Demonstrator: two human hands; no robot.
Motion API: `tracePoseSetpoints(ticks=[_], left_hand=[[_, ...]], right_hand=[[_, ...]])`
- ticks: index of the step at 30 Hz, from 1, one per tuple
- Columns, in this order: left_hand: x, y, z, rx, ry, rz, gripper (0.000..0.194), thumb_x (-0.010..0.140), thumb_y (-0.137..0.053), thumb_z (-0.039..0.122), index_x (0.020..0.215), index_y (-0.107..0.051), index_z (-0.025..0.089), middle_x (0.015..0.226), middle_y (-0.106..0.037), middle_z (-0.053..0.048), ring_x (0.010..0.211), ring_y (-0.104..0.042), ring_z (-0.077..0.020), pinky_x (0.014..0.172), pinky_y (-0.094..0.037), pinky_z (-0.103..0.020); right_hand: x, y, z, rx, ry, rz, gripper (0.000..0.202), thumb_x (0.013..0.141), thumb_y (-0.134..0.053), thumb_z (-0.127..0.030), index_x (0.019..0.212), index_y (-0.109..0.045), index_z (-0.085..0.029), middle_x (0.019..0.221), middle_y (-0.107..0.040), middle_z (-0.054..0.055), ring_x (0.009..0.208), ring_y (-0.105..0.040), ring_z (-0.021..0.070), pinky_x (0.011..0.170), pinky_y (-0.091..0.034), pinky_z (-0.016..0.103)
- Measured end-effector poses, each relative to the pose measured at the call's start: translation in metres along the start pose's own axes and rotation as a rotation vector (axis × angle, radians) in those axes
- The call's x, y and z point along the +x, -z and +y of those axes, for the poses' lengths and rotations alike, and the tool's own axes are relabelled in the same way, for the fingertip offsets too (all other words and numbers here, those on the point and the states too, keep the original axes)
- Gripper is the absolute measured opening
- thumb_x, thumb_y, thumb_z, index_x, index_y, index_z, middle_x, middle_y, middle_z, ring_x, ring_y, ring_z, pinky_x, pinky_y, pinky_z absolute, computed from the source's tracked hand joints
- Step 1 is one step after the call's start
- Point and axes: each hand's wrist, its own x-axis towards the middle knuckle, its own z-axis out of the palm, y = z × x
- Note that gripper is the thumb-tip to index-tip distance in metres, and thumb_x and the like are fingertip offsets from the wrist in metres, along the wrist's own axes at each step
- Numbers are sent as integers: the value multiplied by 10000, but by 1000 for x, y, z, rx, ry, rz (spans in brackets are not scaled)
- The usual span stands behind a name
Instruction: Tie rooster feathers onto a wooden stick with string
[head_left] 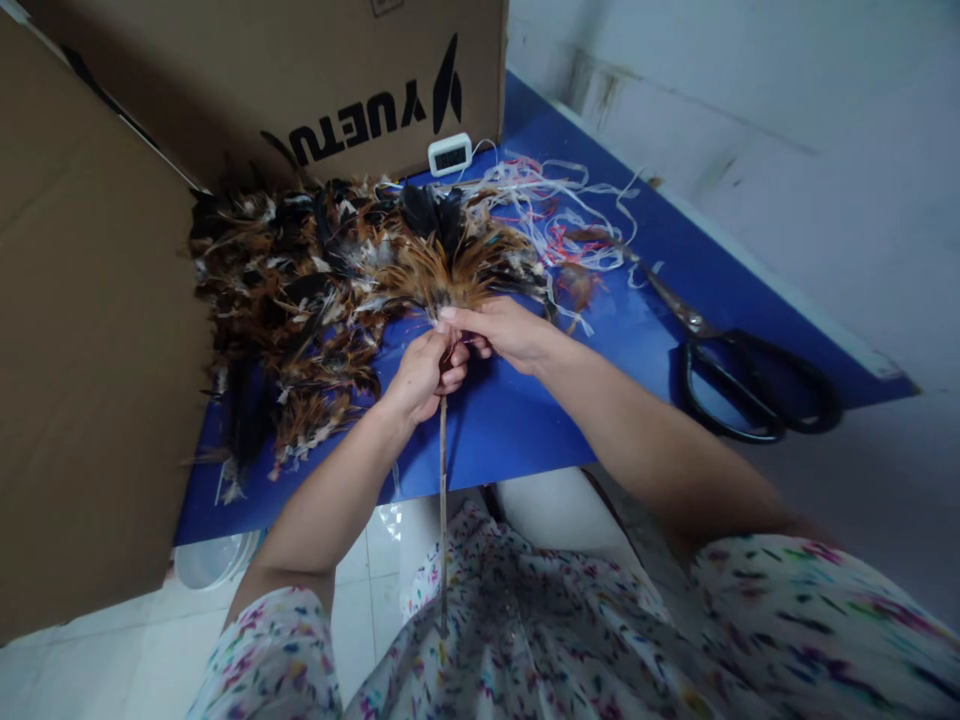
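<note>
My left hand [429,372] is closed around a thin stick [442,470] whose lower end hangs down toward my lap. A fan of brown and black feathers [439,265] spreads from the stick's top, just beyond my fingers. My right hand [506,332] touches the base of those feathers, its thumb and fingers pinched beside the left hand. A fine reddish strand [474,343] shows at the right fingers; how it runs is hidden. To the left lies a large heap of loose brown, black and white feathers [277,290].
Large black-handled scissors [697,325] lie on the right of the blue table [525,425]. White and red strings [555,215] tangle behind my hands. A small white digital clock [450,155] stands before a cardboard box [360,60]. Another cardboard panel [82,330] rises at left.
</note>
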Motion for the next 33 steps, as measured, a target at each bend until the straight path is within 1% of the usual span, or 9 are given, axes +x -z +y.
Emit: tracePoseSetpoints(ticks=[3, 5, 7, 11, 14, 20, 25, 29, 33], left_hand=[[-2, -2, 0, -10, 24, -22, 347, 906, -594, 483, 809, -499, 164, 575, -440, 66, 368, -291, -4, 351, -142, -118], [-3, -3, 0, -18, 41, -19, 338, 918, -580, 476, 815, -511, 162, 574, -453, 60, 369, -300, -5, 354, -146, -116], [-3, -3, 0, -21, 48, -9, 333, 925, -574, 463, 817, -525, 153, 584, -483, 45, 372, -319, -7, 353, -150, -115], [-3, -4, -1, -26, 38, -20, 330, 946, -553, 415, 819, -564, 111, 678, -588, -24, 398, -384, -12, 343, -173, -121], [-2, -4, -1, -54, 33, -26, 311, 963, -529, 367, 825, -579, 93, 731, -623, -58, 422, -423, -22, 338, -211, -126], [-3, -6, 2, -109, 69, -2, 292, 944, -572, 351, 809, -585, 92, 711, -605, -43, 429, -403, -17, 338, -232, -121], [-2, -2, 3, -129, 79, -16, 250, 947, -564, 325, 837, -592, 102, 725, -616, -40, 451, -440, -30, 342, -262, -128], [0, 0, 2, -136, 90, -46, 314, 944, -560, 403, 845, -602, 108, 722, -611, -36, 463, -458, -38, 335, -268, -133], [1, -1, 1, -105, 37, -36, 380, 885, -633, 478, 846, -606, 101, 765, -616, -35, 468, -457, -26, 329, -267, -128]], right_hand=[[3, 2, 3, 140, -44, -10, 338, 742, -789, -430, 659, -625, -146, 566, -563, -24, 433, -400, 44, 371, -241, 208], [5, 3, 4, 194, -66, -8, 353, 708, -816, -426, 641, -605, -153, 537, -555, -30, 408, -386, 43, 357, -240, 207], [5, 4, 5, 220, -58, -14, 347, 684, -833, -400, 628, -595, -154, 517, -558, -31, 391, -384, 41, 347, -242, 201], [5, 5, 7, 202, -21, -55, 327, 682, -825, -387, 622, -613, -144, 513, -579, -14, 368, -445, 57, 328, -260, 207], [6, 5, 9, 188, -8, -56, 333, 683, -821, -391, 606, -615, -141, 503, -578, -9, 345, -456, 69, 315, -264, 217], [7, 6, 12, 173, 15, -25, 331, 692, -826, -388, 605, -623, -142, 485, -578, -4, 347, -455, 68, 313, -273, 215], [6, 5, 9, 165, 10, -15, 314, 710, -830, -356, 619, -624, -136, 514, -606, 16, 351, -469, 71, 316, -280, 219], [5, 4, 7, 176, -2, -7, 292, 714, -825, -330, 624, -630, -133, 542, -619, 18, 368, -482, 71, 331, -314, 218], [5, 4, 7, 183, 8, 20, 270, 709, -822, -306, 619, -633, -134, 530, -595, -7, 373, -449, 47, 346, -318, 199]])
